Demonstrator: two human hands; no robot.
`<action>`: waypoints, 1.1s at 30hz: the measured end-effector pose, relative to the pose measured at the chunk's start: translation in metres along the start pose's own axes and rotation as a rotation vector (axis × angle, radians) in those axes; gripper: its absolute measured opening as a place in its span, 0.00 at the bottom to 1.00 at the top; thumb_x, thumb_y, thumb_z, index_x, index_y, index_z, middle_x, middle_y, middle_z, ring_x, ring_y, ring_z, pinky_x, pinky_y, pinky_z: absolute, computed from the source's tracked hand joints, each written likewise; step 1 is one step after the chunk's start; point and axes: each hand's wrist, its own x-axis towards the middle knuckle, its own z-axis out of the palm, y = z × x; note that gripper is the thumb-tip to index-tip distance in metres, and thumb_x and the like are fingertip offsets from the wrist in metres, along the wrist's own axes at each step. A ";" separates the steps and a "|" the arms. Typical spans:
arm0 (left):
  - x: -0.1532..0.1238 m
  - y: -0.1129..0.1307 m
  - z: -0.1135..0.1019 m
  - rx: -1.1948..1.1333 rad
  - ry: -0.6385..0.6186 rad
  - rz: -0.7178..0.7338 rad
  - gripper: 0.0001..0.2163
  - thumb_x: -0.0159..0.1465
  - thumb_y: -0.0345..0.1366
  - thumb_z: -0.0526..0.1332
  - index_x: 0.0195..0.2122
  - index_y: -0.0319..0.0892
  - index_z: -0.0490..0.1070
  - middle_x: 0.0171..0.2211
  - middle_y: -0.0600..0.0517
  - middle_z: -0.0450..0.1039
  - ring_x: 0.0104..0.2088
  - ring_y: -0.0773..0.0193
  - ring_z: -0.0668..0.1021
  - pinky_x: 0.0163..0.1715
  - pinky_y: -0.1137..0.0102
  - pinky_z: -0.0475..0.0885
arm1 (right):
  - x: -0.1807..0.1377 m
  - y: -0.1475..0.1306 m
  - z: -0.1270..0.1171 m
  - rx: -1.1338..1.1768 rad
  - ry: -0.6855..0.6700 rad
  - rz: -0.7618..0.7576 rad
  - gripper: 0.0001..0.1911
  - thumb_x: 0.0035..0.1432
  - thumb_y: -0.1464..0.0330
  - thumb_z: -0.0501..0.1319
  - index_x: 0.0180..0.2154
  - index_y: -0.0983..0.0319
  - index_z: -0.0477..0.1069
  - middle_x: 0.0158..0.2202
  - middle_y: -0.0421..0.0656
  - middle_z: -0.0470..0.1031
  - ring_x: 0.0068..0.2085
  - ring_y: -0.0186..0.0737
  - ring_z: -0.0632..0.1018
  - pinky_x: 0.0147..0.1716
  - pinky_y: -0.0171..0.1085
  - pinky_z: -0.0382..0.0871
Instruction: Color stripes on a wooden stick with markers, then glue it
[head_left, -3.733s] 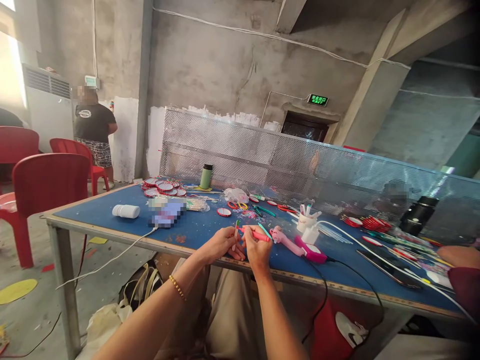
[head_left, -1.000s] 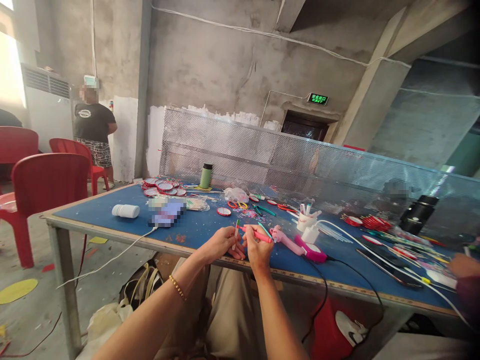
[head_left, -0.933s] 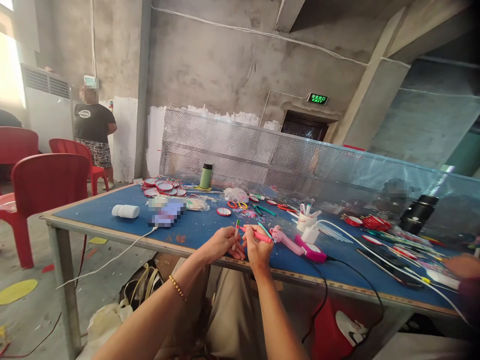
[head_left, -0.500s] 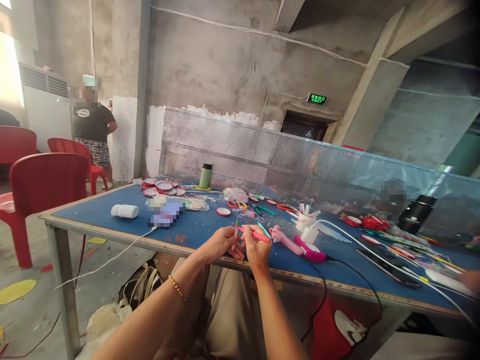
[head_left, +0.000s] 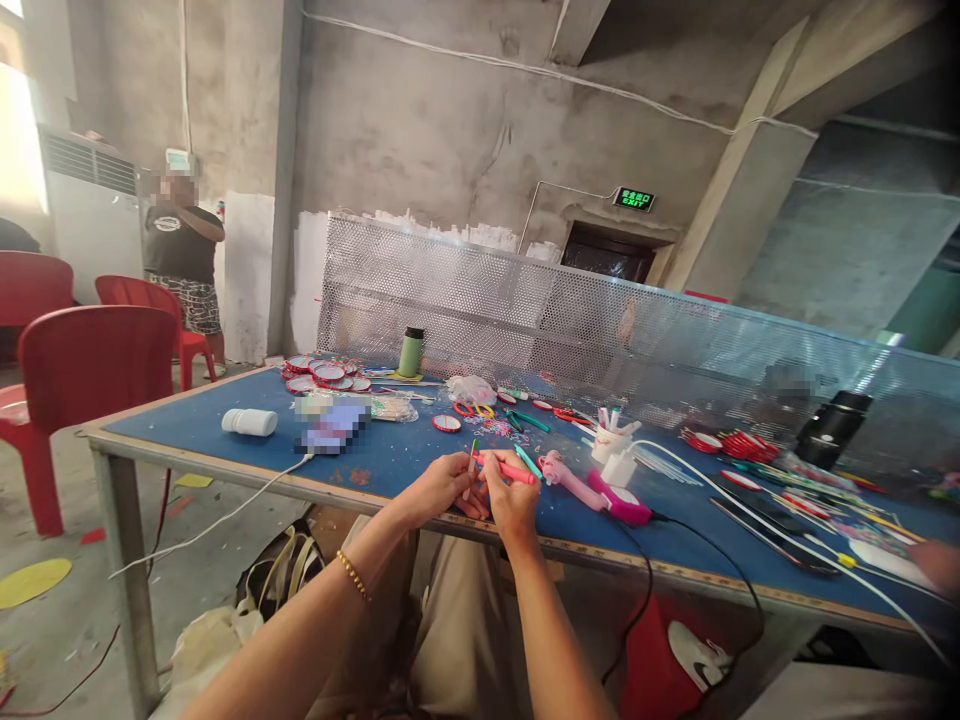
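My left hand (head_left: 453,484), at the near edge of the tabletop (head_left: 187,425), is closed to a fingertip pinch on a slim stick (head_left: 472,471), which stands nearly upright with its green end uppermost. My right hand (head_left: 511,500), just beside it, is closed in a writing grip around a coral-red pen (head_left: 519,472), whose tip points leftward at the stick; whether the two touch is too small to tell. A teal pen (head_left: 529,461) slants beyond my right fingers, and I cannot tell if it is gripped or merely lies behind. Probable faults, in my judgement: the stick, being thin and lightly pinched, could roll or tilt under sideways pressure—the pen tip would then skid off it onto my left fingers. The teal pen, if only loosely kept, could slide away when my right grip changes. To the right lies a pink device (head_left: 575,487), near enough to be knocked by a wide swing of that hand; a black cord (head_left: 652,580) hanging beside my legs could snag a knee.
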 end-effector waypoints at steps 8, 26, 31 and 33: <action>0.001 -0.001 0.000 -0.016 0.004 0.001 0.24 0.58 0.60 0.63 0.33 0.42 0.64 0.26 0.51 0.78 0.26 0.61 0.82 0.30 0.66 0.79 | 0.000 -0.001 0.000 -0.006 -0.005 -0.006 0.14 0.62 0.60 0.59 0.31 0.62 0.76 0.21 0.39 0.74 0.20 0.34 0.73 0.24 0.33 0.69; 0.001 0.000 0.001 -0.026 0.005 0.004 0.26 0.57 0.62 0.64 0.34 0.41 0.64 0.26 0.50 0.78 0.27 0.61 0.82 0.29 0.68 0.78 | 0.000 0.000 0.000 0.001 0.005 0.001 0.14 0.62 0.60 0.59 0.31 0.62 0.76 0.22 0.39 0.75 0.21 0.35 0.74 0.24 0.33 0.69; 0.001 0.000 0.000 -0.026 0.000 0.002 0.26 0.57 0.61 0.64 0.34 0.41 0.64 0.27 0.49 0.78 0.27 0.60 0.83 0.30 0.67 0.79 | 0.000 0.002 -0.001 -0.004 0.026 0.006 0.14 0.62 0.59 0.59 0.32 0.61 0.76 0.23 0.39 0.76 0.22 0.35 0.75 0.24 0.33 0.70; 0.001 -0.001 0.000 -0.027 -0.002 0.003 0.26 0.57 0.61 0.64 0.34 0.41 0.64 0.26 0.49 0.78 0.27 0.60 0.83 0.29 0.67 0.78 | 0.000 0.002 0.000 -0.005 0.025 0.005 0.14 0.62 0.59 0.59 0.32 0.62 0.76 0.23 0.39 0.76 0.22 0.35 0.74 0.24 0.33 0.70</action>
